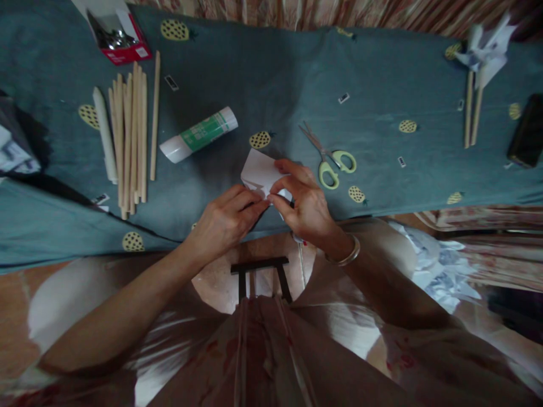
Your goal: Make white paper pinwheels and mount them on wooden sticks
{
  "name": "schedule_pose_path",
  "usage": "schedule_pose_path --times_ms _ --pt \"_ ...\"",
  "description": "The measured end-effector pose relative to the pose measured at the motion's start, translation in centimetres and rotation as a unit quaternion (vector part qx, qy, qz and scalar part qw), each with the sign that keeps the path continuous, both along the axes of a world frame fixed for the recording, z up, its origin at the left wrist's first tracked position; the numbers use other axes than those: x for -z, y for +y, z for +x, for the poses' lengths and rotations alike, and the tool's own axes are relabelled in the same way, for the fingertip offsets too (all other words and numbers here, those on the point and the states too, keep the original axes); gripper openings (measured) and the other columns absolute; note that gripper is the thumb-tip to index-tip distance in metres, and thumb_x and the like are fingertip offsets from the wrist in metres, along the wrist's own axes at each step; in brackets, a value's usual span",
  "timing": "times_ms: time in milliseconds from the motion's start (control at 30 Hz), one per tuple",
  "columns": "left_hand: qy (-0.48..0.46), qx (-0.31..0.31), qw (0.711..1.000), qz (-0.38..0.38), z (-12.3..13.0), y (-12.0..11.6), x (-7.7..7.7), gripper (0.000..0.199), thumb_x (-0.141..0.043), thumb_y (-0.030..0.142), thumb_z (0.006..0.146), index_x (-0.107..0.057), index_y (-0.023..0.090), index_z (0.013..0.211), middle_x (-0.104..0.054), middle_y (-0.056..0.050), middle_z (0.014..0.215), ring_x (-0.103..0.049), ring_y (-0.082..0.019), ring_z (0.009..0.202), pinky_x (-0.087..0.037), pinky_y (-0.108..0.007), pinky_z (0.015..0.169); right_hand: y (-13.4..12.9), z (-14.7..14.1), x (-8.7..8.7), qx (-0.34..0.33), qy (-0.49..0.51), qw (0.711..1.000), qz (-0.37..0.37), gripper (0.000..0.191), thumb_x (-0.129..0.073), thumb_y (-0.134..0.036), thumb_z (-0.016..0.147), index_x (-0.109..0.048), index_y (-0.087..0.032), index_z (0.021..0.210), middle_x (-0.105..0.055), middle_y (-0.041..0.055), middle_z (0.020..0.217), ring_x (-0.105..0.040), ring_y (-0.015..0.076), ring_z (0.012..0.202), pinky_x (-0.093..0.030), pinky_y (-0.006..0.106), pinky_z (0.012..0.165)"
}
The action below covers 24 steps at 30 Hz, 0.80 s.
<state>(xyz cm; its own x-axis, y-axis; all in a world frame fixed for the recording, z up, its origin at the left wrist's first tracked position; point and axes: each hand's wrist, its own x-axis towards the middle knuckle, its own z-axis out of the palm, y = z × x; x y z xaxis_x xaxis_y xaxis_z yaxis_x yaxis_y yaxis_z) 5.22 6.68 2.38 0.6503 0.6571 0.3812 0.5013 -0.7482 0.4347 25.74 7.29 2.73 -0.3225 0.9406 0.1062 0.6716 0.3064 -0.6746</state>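
Observation:
A small piece of white paper (258, 168), partly folded, is held between my two hands above the near edge of the cloth. My left hand (231, 216) pinches its lower left part, fingertips close together. From the other side my right hand (303, 200) grips the paper with thumb and fingers, covering its right part. The fingertips of both hands almost meet at the lower middle of the sheet. Just right of my right hand lie scissors (326, 155) with light green handles, blades parted. A white and green glue stick (199, 135) lies beyond my left hand.
Several wooden sticks (131, 141) lie at the left beside a white candle-like rod (104, 135). Behind them stands a red box (127, 53) of shiny metal pieces. Paper pinwheels (486, 53) on sticks and a dark phone (526, 133) lie far right on the green cloth (382, 68).

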Motion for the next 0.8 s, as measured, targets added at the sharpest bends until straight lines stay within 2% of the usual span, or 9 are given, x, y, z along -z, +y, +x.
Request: schedule_pose_path --times_ms 333,500,600,800 --pt "0.007 -0.001 1.0 -0.022 0.0 -0.1 -0.1 0.021 -0.053 0.015 0.098 -0.068 0.015 0.112 -0.072 -0.009 0.097 -0.066 -0.022 0.089 -0.06 -0.037 0.077 -0.3 -0.3 -0.6 -0.01 -0.041 0.999 0.005 0.023 -0.053 -0.026 0.095 -0.071 -0.031 0.109 -0.058 0.0023 0.141 -0.054 0.0289 0.13 -0.043 0.052 0.114" --pt "0.009 -0.002 1.0 -0.021 0.1 0.0 -0.3 0.02 -0.051 0.015 0.098 -0.07 0.012 0.105 -0.071 -0.01 0.096 -0.065 -0.021 0.089 -0.059 -0.035 0.076 -0.9 -0.6 -0.5 -0.046 -0.093 0.993 0.055 0.029 -0.041 -0.021 0.1 -0.07 -0.021 0.103 -0.054 0.0111 0.147 -0.051 0.0302 0.133 -0.043 0.05 0.113" --pt "0.022 0.006 1.0 -0.014 0.1 0.1 -0.4 0.02 -0.051 0.016 0.098 -0.07 0.011 0.102 -0.07 -0.01 0.093 -0.064 -0.022 0.087 -0.059 -0.035 0.074 -1.3 -1.1 -0.4 -0.072 -0.108 0.988 0.08 0.033 -0.035 -0.019 0.102 -0.068 -0.017 0.109 -0.056 0.0151 0.146 -0.052 0.0293 0.133 -0.043 0.051 0.112" --pt "0.041 0.005 0.999 -0.004 0.1 0.1 -0.4 0.018 -0.052 0.019 0.098 -0.069 0.014 0.096 -0.068 -0.008 0.09 -0.063 -0.021 0.086 -0.058 -0.034 0.076 -1.2 -1.7 0.1 -0.104 -0.1 0.981 0.126 0.035 -0.033 -0.017 0.103 -0.066 -0.012 0.113 -0.06 0.017 0.142 -0.054 0.0268 0.131 -0.044 0.049 0.11"
